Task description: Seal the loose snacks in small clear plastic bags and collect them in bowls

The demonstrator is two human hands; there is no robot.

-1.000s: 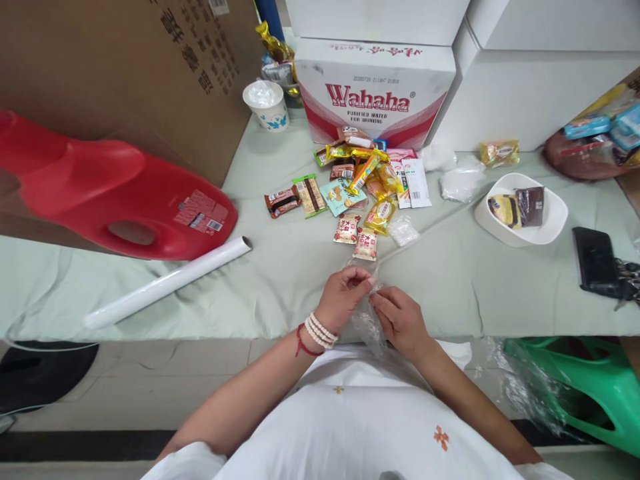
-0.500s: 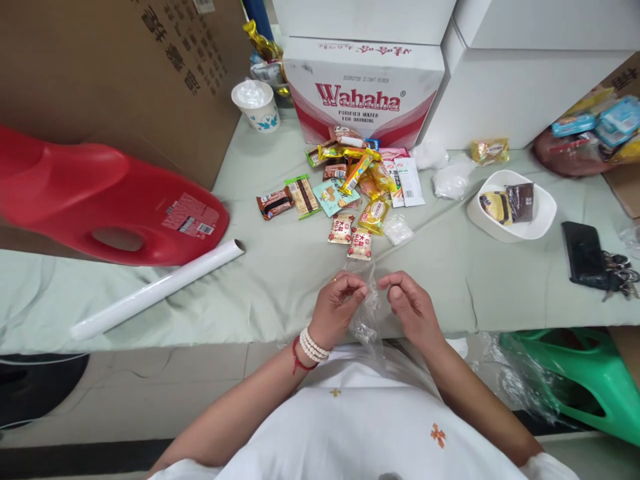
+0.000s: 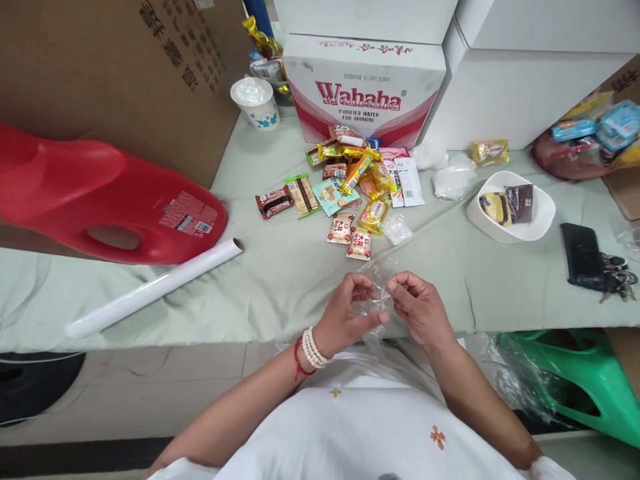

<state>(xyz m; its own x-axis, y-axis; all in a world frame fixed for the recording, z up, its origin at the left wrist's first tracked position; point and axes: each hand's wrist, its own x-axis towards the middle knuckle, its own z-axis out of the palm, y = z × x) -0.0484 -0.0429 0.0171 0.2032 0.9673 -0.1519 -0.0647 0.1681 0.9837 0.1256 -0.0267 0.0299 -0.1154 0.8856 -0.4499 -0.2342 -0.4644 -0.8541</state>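
A clear, crumpled plastic bag [image 3: 381, 268] hangs between my hands at the table's front edge. My right hand [image 3: 421, 311] pinches its edge between thumb and fingers. My left hand [image 3: 345, 315] is open around the bag's left side, thumb spread away from curled fingers; whether it touches the film is hard to make out. Just beyond lie two small cream snack packets [image 3: 359, 244], a yellow-wrapped snack [image 3: 374, 215] and a small clear wrapped piece [image 3: 397, 229]. Farther back is a pile of snack bars and sachets [image 3: 356, 167].
On the left are a red jug [image 3: 120, 193] and a white tube [image 3: 155, 290]. A paper cup [image 3: 256, 105] and a Wahaba-style water carton [image 3: 363, 93] stand behind. To the right are a white bowl [image 3: 540, 217] with two packets, a phone [image 3: 583, 257] and keys [image 3: 620, 277]. A green stool [image 3: 600, 393] stands below.
My left hand has loosened its pinch, the thumb now apart from the fingers. My right hand has moved left and closed on the bag's edge. The bag is spread wider.
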